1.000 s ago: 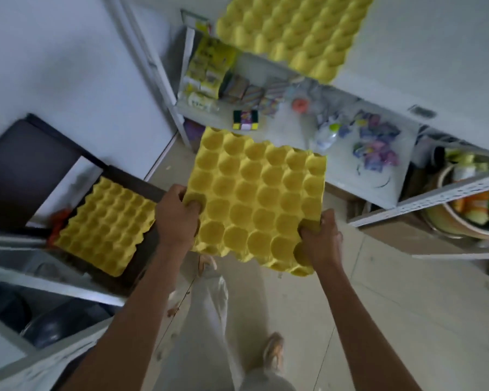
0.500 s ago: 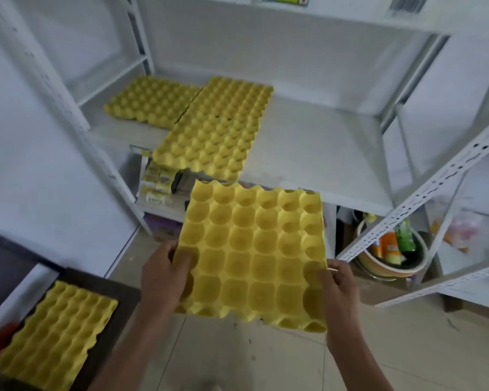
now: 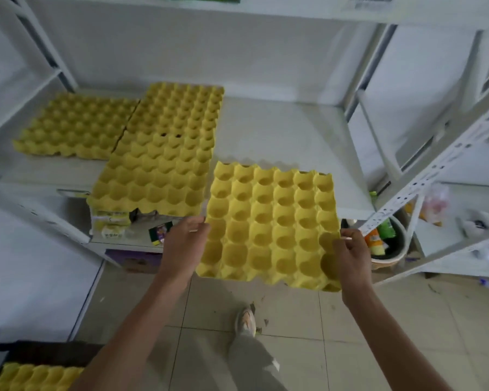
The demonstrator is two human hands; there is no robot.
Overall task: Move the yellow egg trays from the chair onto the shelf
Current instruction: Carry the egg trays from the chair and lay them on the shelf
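Head view: left hand (image 3: pixel 185 244) and right hand (image 3: pixel 352 256), fingers closed on opposite edges, hold a yellow egg tray (image 3: pixel 268 225) over the white shelf (image 3: pixel 280 136) front edge. Two trays (image 3: pixel 164 150) lie there; tiled floor (image 3: pixel 308 334) below.

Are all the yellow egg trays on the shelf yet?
Not yet. Two lots of trays, the left tray and the middle tray, already lie on the shelf. The left hand and right hand hold another tray at its front edge. More trays wait on the chair.
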